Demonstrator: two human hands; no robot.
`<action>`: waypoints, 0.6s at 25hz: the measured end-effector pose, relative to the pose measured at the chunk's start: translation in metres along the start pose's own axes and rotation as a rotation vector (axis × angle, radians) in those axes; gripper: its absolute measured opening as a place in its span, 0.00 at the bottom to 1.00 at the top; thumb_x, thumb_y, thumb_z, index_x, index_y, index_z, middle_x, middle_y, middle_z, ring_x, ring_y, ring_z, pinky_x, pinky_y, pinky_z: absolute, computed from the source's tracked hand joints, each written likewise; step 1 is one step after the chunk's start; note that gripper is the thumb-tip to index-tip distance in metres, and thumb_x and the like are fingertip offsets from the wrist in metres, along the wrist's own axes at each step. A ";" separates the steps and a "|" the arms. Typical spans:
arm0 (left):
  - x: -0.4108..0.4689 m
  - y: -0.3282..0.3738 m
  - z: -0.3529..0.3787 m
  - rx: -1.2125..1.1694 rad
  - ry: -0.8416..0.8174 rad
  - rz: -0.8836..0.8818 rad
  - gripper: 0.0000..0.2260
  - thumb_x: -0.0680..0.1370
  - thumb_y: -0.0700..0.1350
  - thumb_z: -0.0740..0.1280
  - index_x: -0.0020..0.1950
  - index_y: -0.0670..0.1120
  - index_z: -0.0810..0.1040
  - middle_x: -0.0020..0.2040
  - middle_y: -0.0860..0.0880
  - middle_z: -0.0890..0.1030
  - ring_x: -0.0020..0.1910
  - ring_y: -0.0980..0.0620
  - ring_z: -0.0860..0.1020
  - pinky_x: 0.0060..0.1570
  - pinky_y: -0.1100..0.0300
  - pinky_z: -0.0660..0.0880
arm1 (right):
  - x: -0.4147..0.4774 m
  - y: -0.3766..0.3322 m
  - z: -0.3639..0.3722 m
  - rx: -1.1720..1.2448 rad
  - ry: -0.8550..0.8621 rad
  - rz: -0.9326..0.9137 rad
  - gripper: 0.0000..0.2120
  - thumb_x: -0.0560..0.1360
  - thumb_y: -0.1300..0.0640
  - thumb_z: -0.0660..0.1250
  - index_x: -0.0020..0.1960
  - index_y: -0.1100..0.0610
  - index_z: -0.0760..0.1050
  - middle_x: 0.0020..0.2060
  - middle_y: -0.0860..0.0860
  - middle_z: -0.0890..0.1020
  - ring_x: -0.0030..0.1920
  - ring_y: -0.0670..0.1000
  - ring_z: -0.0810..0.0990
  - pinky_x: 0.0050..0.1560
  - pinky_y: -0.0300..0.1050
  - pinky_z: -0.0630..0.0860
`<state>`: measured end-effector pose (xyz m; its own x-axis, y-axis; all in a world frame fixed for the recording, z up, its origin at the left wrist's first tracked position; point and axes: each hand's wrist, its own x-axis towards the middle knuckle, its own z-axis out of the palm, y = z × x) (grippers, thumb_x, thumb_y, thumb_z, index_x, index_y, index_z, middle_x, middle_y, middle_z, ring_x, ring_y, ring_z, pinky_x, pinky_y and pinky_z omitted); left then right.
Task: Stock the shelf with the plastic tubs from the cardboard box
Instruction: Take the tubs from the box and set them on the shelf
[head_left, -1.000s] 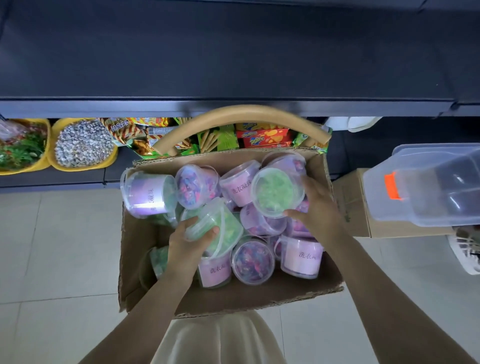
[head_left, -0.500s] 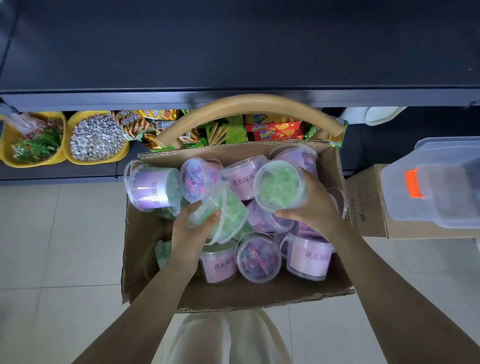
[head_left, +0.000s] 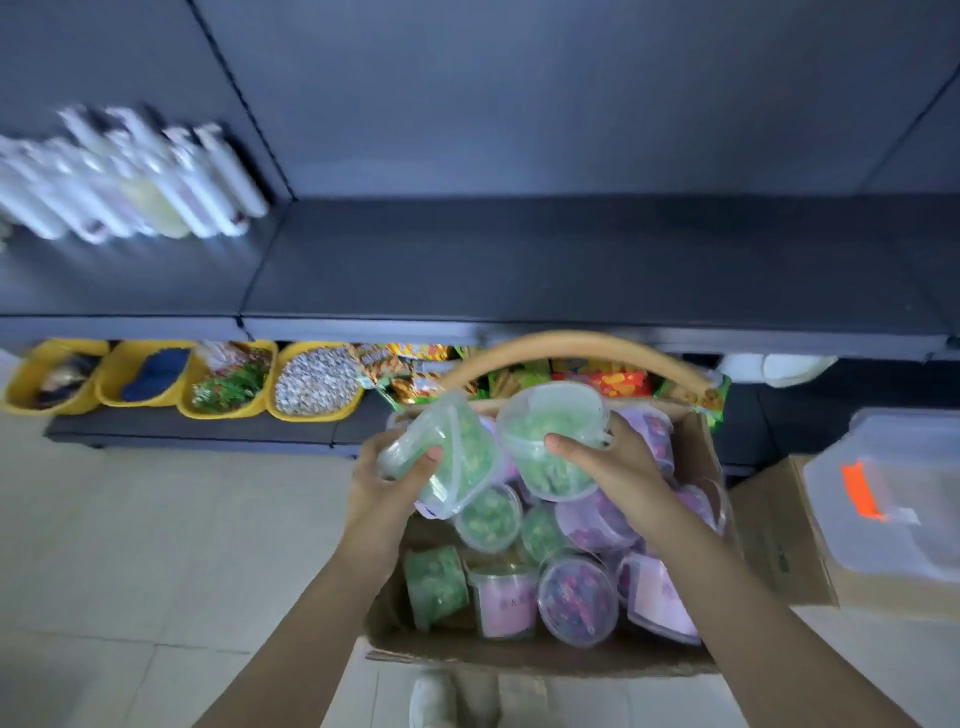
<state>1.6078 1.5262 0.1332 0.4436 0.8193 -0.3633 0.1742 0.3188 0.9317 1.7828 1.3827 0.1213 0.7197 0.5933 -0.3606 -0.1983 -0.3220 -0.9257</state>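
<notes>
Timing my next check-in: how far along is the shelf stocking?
Barely begun. No tubs show on the dark shelf. In hand: the left hand grips the first green tub and the right hand holds the second green tub, both above the cardboard box. Left: many green and purple tubs lie in the box.

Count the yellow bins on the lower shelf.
4, in a row on the lower shelf: first bin, second bin with something blue, third bin with greenery, fourth bin with pale pellets. Others may be off-frame left.
</notes>
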 end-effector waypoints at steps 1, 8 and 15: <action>-0.002 0.020 -0.010 -0.014 0.011 0.050 0.12 0.72 0.39 0.71 0.50 0.51 0.73 0.47 0.48 0.79 0.43 0.50 0.80 0.43 0.53 0.78 | -0.005 -0.024 0.011 -0.006 0.001 -0.064 0.14 0.67 0.56 0.76 0.50 0.49 0.77 0.45 0.43 0.84 0.47 0.39 0.81 0.45 0.32 0.75; 0.002 0.171 -0.108 -0.094 0.049 0.337 0.20 0.69 0.44 0.75 0.55 0.49 0.70 0.48 0.49 0.78 0.41 0.53 0.80 0.32 0.63 0.78 | -0.038 -0.181 0.105 0.130 0.029 -0.280 0.16 0.70 0.53 0.73 0.55 0.53 0.76 0.48 0.48 0.82 0.48 0.46 0.80 0.38 0.34 0.76; 0.046 0.291 -0.227 -0.067 -0.111 0.573 0.18 0.73 0.43 0.71 0.58 0.51 0.68 0.47 0.54 0.76 0.34 0.70 0.78 0.31 0.72 0.76 | -0.057 -0.279 0.236 0.252 0.115 -0.449 0.48 0.49 0.31 0.76 0.65 0.44 0.69 0.60 0.45 0.77 0.60 0.51 0.77 0.64 0.57 0.73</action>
<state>1.4791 1.7646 0.3881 0.5404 0.8164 0.2034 -0.1746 -0.1276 0.9763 1.6401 1.6134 0.3730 0.8361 0.5429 0.0793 0.0024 0.1409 -0.9900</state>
